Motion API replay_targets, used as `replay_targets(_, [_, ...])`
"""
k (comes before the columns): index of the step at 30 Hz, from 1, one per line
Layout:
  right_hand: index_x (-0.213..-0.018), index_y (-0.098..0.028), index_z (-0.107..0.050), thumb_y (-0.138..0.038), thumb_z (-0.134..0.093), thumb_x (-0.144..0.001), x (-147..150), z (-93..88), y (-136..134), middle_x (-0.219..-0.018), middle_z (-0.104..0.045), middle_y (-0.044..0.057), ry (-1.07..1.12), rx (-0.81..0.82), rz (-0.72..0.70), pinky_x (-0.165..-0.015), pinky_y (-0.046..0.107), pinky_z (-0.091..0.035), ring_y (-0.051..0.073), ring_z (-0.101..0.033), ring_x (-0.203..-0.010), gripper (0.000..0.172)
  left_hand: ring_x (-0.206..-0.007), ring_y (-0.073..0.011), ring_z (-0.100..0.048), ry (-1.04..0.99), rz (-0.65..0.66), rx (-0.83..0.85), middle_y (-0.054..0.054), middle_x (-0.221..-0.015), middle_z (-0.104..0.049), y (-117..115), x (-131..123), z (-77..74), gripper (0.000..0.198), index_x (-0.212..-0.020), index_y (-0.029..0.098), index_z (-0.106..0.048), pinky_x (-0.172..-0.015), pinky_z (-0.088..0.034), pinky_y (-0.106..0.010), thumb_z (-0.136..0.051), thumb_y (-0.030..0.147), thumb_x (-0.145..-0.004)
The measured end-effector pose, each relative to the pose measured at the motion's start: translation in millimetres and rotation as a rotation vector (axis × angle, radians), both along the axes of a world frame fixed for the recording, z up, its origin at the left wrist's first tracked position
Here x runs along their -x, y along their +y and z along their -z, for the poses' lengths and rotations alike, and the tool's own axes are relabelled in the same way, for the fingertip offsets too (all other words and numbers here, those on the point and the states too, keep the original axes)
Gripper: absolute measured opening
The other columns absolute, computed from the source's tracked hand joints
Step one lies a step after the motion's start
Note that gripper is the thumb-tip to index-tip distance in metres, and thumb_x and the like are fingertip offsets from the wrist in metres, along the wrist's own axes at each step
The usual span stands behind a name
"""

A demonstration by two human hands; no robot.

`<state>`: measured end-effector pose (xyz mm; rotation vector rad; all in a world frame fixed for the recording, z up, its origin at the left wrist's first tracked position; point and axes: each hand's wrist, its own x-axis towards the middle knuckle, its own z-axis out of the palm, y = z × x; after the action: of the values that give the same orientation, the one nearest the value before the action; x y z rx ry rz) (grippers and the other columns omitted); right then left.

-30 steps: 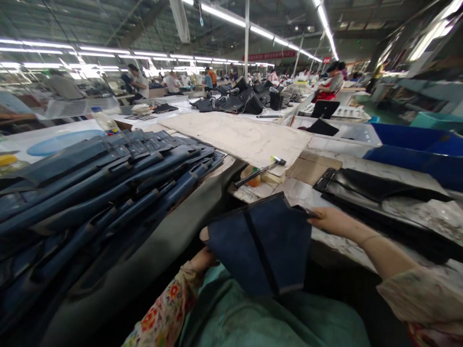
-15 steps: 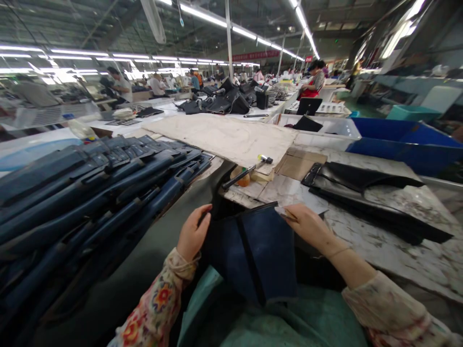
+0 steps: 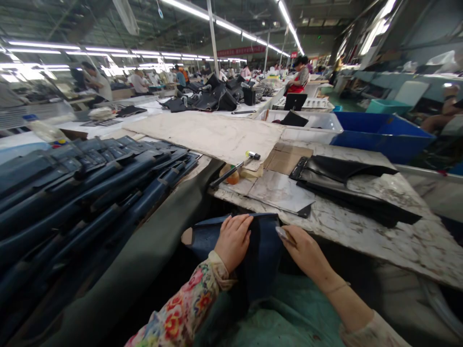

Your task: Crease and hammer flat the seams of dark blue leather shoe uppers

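Note:
A dark blue leather piece (image 3: 265,250) lies over my lap, against the front edge of the workbench (image 3: 361,231). My left hand (image 3: 234,241) rests on its upper part with the fingers curled over the top edge. My right hand (image 3: 302,250) grips the piece's right edge, thumb on top, and what looks like a small light tool shows between thumb and fingers. A floral sleeve covers my left arm. A green apron (image 3: 282,318) lies under the piece.
A big stack of dark blue leather parts (image 3: 83,188) fills the left. On the bench lie a hammer (image 3: 233,168), a grey slab (image 3: 280,193), black leather pieces (image 3: 343,185) and a beige cloth (image 3: 210,135). Blue bins (image 3: 383,137) stand right. Other people work far off.
The blue piece has come down from upright to lying over my lap. My left hand moved from its left edge onto its top. The view swung slightly right.

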<state>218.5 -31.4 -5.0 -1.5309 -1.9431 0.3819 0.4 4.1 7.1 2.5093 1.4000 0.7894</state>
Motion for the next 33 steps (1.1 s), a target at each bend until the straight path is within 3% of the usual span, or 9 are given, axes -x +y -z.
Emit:
replay_targets(6, [-0.105, -0.019, -0.054, -0.024, -0.042, -0.087, 4, -1.1, 3, -0.104, -0.060, 0.008, 0.076, 0.002, -0.038, -0.087, 0.035, -0.047, 0.020, -0.057, -0.097, 0.022, -0.115, -0.0186, -0.048, 0.063, -0.010, -0.023, -0.007, -0.126, -0.054, 6, -14, 9.3, 0.041, -0.127, 0.019, -0.044, -0.105, -0.027, -0.044, -0.046, 0.019, -0.086])
replay_targets(10, [-0.101, -0.018, -0.057, -0.015, -0.040, -0.083, 7, 5.0, -13, -0.102, -0.061, 0.009, 0.022, -0.077, -0.047, -0.087, 0.036, -0.049, 0.021, -0.058, -0.096, 0.025, -0.115, -0.0175, -0.049, 0.087, 0.031, -0.049, -0.005, -0.126, -0.054, -3, -11, 17.0, 0.041, -0.128, 0.020, -0.044, -0.103, -0.030, -0.040, -0.044, 0.019, -0.087])
replay_targets(14, [-0.109, -0.020, -0.060, -0.011, -0.038, -0.082, 8, 17.2, -32, -0.113, -0.060, 0.009, -0.103, -0.144, -0.038, -0.092, 0.040, -0.048, 0.022, -0.056, -0.104, 0.035, -0.114, -0.0155, -0.051, 0.099, 0.067, -0.091, -0.005, -0.124, -0.057, -11, -5, 22.6, 0.039, -0.126, 0.021, -0.048, -0.103, -0.031, -0.035, -0.039, 0.017, -0.088])
replay_targets(21, [-0.119, -0.016, -0.056, -0.012, -0.034, -0.085, 9, 22.8, -39, -0.130, -0.049, 0.012, -0.138, -0.168, 0.007, -0.093, 0.040, -0.048, 0.024, -0.053, -0.111, 0.041, -0.126, -0.0204, -0.039, 0.156, 0.036, -0.094, -0.006, -0.135, -0.047, -7, -19, 18.7, 0.043, -0.131, 0.021, -0.043, -0.109, -0.020, -0.047, -0.038, 0.017, -0.088])
replay_targets(25, [-0.118, -0.014, -0.057, -0.011, -0.035, -0.084, 10, 21.3, -40, -0.131, -0.047, 0.014, -0.131, -0.167, 0.003, -0.093, 0.040, -0.047, 0.025, -0.053, -0.111, 0.041, -0.127, -0.0200, -0.039, 0.188, 0.052, -0.105, -0.006, -0.135, -0.047, -4, -28, 17.9, 0.043, -0.131, 0.020, -0.042, -0.109, -0.021, -0.047, -0.037, 0.017, -0.089])
replay_targets(33, [-0.120, -0.015, -0.055, -0.011, -0.034, -0.085, 11, 24.0, -41, -0.132, -0.045, 0.013, -0.138, -0.162, -0.003, -0.094, 0.038, -0.046, 0.023, -0.051, -0.114, 0.041, -0.122, -0.0210, -0.042, 0.215, 0.075, -0.203, -0.006, -0.132, -0.049, -12, -22, 21.8, 0.039, -0.127, 0.020, -0.048, -0.106, -0.025, -0.043, -0.038, 0.019, -0.089])
